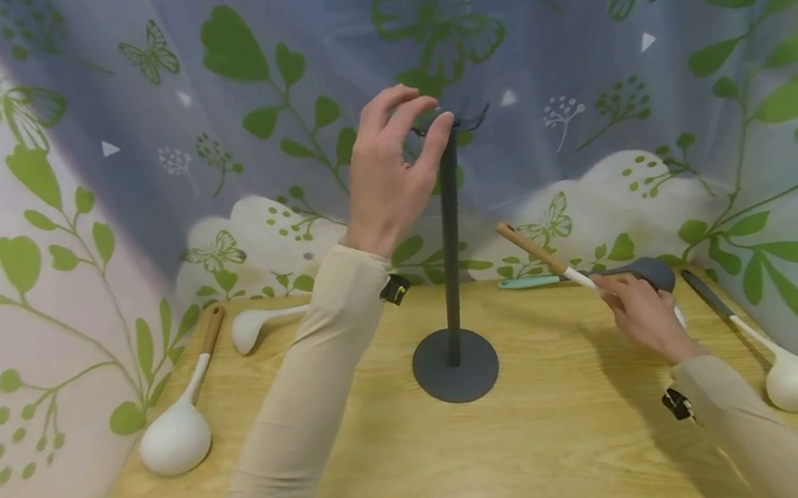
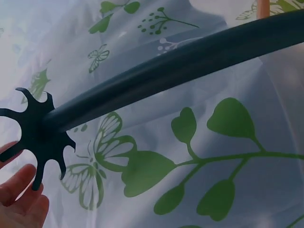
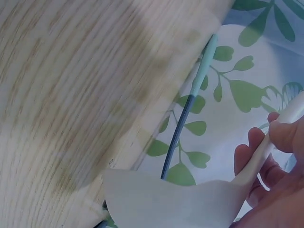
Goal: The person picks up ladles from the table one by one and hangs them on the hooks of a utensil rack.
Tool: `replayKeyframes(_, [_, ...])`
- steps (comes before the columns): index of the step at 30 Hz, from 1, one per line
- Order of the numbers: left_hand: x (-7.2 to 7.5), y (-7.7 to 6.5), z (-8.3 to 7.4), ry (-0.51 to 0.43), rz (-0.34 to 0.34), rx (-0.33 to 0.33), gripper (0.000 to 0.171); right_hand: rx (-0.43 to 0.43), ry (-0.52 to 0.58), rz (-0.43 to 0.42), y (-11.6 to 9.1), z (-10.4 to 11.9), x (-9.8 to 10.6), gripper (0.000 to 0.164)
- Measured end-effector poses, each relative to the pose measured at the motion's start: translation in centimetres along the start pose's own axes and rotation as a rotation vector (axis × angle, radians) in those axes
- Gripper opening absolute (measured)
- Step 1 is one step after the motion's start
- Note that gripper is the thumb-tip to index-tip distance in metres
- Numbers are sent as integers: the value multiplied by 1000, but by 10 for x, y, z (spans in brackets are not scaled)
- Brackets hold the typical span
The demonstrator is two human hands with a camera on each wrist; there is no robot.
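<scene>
My left hand (image 1: 391, 162) is raised at the top of a dark stand (image 1: 450, 250), thumb and fingers spread in a loose curve by its ring of hooks (image 2: 40, 126). In the left wrist view, the fingertips (image 2: 31, 206) are right at the hooks, which partly overlap them. My right hand (image 1: 642, 314) grips a white kitchen utensil with a wooden handle (image 1: 531, 247), held tilted with the handle's end up to the left. Its broad white head (image 3: 171, 202) fills the bottom of the right wrist view; in the head view the hand mostly hides it.
A white ladle with a wooden handle (image 1: 177, 438) and a smaller white ladle (image 1: 249, 329) lie at left. Behind the right hand lies a mint-handled utensil (image 1: 528, 282) with a dark head. A grey-handled white ladle (image 1: 795, 382) lies far right. A patterned curtain (image 1: 292, 238) surrounds the wooden table (image 1: 413, 474).
</scene>
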State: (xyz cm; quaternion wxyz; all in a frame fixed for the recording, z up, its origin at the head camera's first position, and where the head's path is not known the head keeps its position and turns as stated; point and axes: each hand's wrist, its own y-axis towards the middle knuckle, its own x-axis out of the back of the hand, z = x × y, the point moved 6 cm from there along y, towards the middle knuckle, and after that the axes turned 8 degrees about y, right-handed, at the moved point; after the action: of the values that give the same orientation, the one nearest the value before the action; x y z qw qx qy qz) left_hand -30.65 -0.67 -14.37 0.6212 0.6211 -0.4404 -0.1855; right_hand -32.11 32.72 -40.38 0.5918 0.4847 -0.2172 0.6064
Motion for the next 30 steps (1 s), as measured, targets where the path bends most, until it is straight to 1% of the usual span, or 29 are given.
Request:
replayKeyframes(5, [-10, 4, 4, 12, 148, 67, 35, 30, -12, -20, 1, 4, 1, 37])
replayKeyframes(8, [-15, 5, 4, 22, 233, 94, 38, 53, -12, -33, 2, 7, 1, 37])
replayKeyframes(10, [-18, 5, 4, 29, 270, 99, 39, 65, -7, -41, 3, 10, 2, 37])
replayKeyframes(13, [-19, 7, 4, 49, 295, 103, 41, 81, 9, -62, 6, 14, 3, 36])
replayKeyframes(16, [-20, 9, 5, 74, 303, 119, 41, 86, 26, -81, 9, 18, 4, 37])
replayKeyframes(20, [-21, 8, 7, 84, 338, 171, 42, 98, 62, -92, 11, 20, 2, 38])
replayKeyframes(23, [-22, 7, 8, 74, 357, 199, 43, 108, 88, -107, 13, 21, 3, 40])
replayKeyframes(26, [-23, 6, 9, 73, 363, 223, 46, 114, 106, -145, 15, 24, 5, 42])
replayKeyframes(30, [-23, 7, 10, 79, 360, 240, 46, 133, 115, -217, 16, 32, 11, 42])
